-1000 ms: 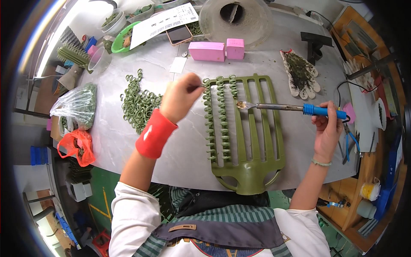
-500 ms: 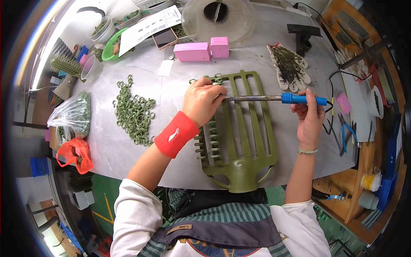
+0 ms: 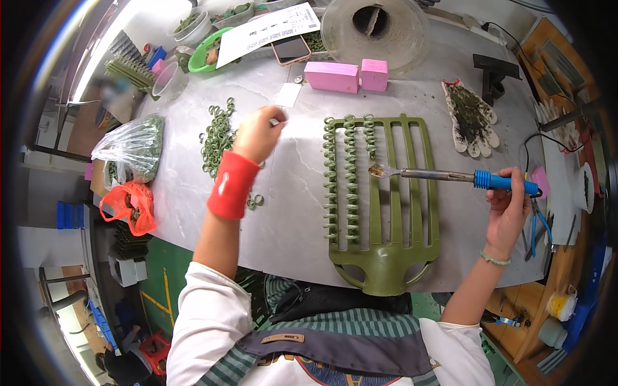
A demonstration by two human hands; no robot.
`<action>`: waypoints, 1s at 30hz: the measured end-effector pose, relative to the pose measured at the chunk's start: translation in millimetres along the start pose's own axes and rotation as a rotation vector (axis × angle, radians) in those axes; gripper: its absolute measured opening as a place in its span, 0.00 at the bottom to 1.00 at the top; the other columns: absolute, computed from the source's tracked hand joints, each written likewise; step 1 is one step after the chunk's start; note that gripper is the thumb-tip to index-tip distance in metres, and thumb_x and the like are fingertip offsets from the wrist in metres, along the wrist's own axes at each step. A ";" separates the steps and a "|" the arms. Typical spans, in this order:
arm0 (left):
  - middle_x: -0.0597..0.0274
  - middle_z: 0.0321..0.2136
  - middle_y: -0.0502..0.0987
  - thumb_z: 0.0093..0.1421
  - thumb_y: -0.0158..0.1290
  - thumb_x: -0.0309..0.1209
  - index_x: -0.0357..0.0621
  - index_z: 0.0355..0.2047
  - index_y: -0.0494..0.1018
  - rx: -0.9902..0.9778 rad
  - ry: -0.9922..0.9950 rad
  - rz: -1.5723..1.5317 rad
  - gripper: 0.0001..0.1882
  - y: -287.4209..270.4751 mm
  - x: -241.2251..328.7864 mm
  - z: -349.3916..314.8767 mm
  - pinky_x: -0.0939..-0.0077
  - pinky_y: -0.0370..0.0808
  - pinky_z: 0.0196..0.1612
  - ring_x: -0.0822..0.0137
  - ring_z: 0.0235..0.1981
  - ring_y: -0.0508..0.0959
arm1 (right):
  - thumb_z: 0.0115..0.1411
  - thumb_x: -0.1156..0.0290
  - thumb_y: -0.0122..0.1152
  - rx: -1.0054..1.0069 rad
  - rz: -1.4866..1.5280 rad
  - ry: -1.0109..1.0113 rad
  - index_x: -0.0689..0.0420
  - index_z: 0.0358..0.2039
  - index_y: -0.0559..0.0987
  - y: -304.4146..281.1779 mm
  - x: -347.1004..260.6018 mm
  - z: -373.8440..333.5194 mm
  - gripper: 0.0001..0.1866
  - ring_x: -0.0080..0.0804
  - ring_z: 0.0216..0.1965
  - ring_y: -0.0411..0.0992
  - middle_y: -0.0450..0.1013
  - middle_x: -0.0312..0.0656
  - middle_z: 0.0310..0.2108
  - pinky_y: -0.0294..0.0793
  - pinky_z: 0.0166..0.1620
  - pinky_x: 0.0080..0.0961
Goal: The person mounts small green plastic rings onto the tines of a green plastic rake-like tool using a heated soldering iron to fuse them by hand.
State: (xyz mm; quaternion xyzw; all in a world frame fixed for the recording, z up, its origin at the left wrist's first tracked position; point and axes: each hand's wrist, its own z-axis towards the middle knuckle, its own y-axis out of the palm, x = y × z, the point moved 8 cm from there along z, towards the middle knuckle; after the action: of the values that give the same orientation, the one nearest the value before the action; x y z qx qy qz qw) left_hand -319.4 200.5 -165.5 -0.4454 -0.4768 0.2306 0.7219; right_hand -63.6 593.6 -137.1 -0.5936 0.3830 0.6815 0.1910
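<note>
My right hand (image 3: 506, 215) grips the blue handle of a soldering iron (image 3: 444, 175), whose metal shaft points left. Its wide, browned tip lies over the green slatted plastic rack (image 3: 423, 228), by the third bar from the left. Small green rings (image 3: 351, 180) line the two leftmost bars, and a few sit at the top of the third. My left hand (image 3: 256, 134), with a red wristband, is raised left of the rack beside a pile of loose green rings (image 3: 217, 138). Its fingers are curled together; what they hold, if anything, is hidden.
Pink blocks (image 3: 331, 77), a phone (image 3: 291, 49) and a printed sheet (image 3: 267, 35) lie at the back. A large translucent tub (image 3: 409, 38) stands behind. At right are a stained glove (image 3: 473, 119), a black stand (image 3: 494, 67) and blue-handled pliers (image 3: 539, 225). Plastic bags (image 3: 132, 151) sit left.
My left hand has left the rack's upper left bars and moved left toward the loose rings. The soldering iron's tip now sits lower, over the third bar. The whole view has shifted.
</note>
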 end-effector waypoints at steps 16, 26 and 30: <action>0.67 0.28 0.77 0.56 0.60 0.23 0.40 0.39 0.75 -0.005 -0.211 -0.568 0.10 -11.4 -11.8 -37.4 0.83 0.73 0.35 0.78 0.30 0.75 | 0.62 0.62 0.61 -0.009 -0.012 -0.013 0.60 0.30 0.77 0.0 -3.6 -5.8 0.13 0.21 0.19 0.71 0.74 0.36 0.22 0.71 0.24 0.17; 0.61 0.30 0.79 0.55 0.59 0.21 0.41 0.34 0.76 -0.125 0.267 -0.450 0.06 51.4 139.0 -36.4 0.75 0.77 0.35 0.68 0.29 0.79 | 0.62 0.62 0.61 -0.018 -0.021 -0.032 0.59 0.31 0.78 -0.9 7.0 -3.0 0.13 0.22 0.19 0.73 0.75 0.36 0.23 0.73 0.25 0.18; 0.61 0.28 0.79 0.50 0.61 0.24 0.45 0.32 0.78 0.028 0.456 -0.207 0.08 60.5 152.0 -33.6 0.68 0.75 0.37 0.59 0.32 0.77 | 0.62 0.61 0.61 -0.010 0.000 0.001 0.59 0.31 0.78 -1.4 17.9 0.4 0.13 0.24 0.20 0.74 0.75 0.36 0.24 0.73 0.25 0.17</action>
State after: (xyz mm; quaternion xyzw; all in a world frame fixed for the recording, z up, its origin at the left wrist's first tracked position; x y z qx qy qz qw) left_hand -217.0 331.6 -149.3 -0.4246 -0.3415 0.0553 0.8366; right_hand -66.9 591.2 -154.6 -0.5950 0.3797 0.6831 0.1875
